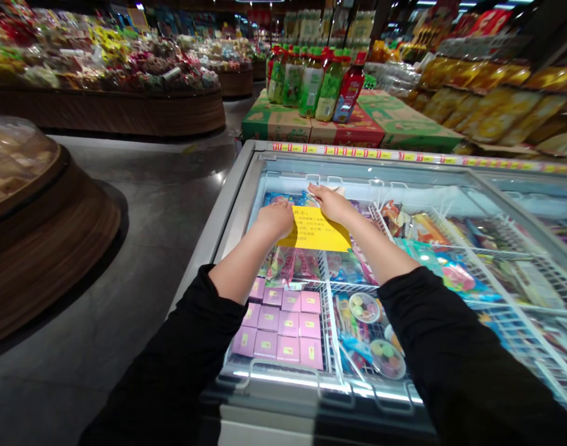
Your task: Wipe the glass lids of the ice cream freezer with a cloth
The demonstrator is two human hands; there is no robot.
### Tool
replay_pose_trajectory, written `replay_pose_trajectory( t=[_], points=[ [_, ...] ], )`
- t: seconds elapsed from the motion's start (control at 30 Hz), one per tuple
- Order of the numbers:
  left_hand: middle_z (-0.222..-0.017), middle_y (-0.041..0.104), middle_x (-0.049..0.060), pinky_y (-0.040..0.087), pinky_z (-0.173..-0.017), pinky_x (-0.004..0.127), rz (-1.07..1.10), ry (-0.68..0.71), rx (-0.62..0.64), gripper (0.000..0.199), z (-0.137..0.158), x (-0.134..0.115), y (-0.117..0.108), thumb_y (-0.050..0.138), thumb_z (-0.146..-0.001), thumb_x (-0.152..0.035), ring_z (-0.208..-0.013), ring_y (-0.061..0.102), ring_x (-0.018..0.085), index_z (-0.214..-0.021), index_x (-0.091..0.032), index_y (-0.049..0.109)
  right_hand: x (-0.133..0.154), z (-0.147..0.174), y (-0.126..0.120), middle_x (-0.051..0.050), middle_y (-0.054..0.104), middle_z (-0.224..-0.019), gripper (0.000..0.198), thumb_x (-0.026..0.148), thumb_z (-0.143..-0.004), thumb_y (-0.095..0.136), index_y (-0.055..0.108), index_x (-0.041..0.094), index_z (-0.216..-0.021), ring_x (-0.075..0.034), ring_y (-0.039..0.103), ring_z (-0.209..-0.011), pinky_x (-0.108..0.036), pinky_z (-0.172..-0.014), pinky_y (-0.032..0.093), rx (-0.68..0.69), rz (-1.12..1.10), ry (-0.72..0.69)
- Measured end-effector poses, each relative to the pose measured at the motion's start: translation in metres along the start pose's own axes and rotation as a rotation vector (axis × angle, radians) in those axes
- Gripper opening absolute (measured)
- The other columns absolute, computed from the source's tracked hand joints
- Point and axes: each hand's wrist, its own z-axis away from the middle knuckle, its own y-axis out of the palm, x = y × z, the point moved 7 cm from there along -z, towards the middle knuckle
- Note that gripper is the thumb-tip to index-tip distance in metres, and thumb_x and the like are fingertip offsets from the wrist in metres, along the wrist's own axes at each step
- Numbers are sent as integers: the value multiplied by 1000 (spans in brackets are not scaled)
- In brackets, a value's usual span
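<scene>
Left hand (277,220) and right hand (330,202) held at a yellow sign (316,234) over the freezer (231,204)

The yellow sign is seen at the left end of the freezer, between its middle and its far edge, with printed lines on its face. Its left edge is overlapped by the left hand, whose fingers are curled in; whether anything is gripped cannot be told. The right hand is placed at the sign's upper right corner, its visible fingers stretched forward; its thumb side is hidden, so a hold cannot be told either. Whether the glass is touched by either hand is not clear.

Below, the freezer is divided by white wire dividers (328,322). Pink boxes (283,325) are stacked in rows at the near left corner. To their right, by the near edge, clear-lidded tubs (387,359) are laid among packets. Wrapped packs (295,265) are seen just beyond the pink boxes. The far edge is lined with price tags (357,153). Behind it, green-capped and red-capped bottles (312,87) are stood on printed cartons (283,128).
</scene>
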Motion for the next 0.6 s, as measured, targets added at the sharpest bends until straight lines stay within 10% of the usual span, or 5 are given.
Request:
replay_pose_trajectory(
  t=[0.2, 0.6],
  points=[
    [-171, 42, 19, 48, -121, 41, -8, -2, 42, 58, -10, 1, 3, 37, -105, -10, -152, 52, 29, -162, -10, 48, 22, 53, 4, -2, 50, -167, 58, 14, -104, 44, 57, 25, -159, -28, 41, -159, -50, -133, 33, 41, -24, -139],
    [-177, 31, 15, 41, -127, 40, -29, 8, 63, 60, -4, 5, 5, 28, -108, -12, -161, 40, 27, -168, -7, 35, 10, 20, 6, -4, 48, -168, 55, 14, -105, 48, 59, 26, -157, -31, 42, -158, -53, -131, 35, -10, -20, -24]
  ],
)
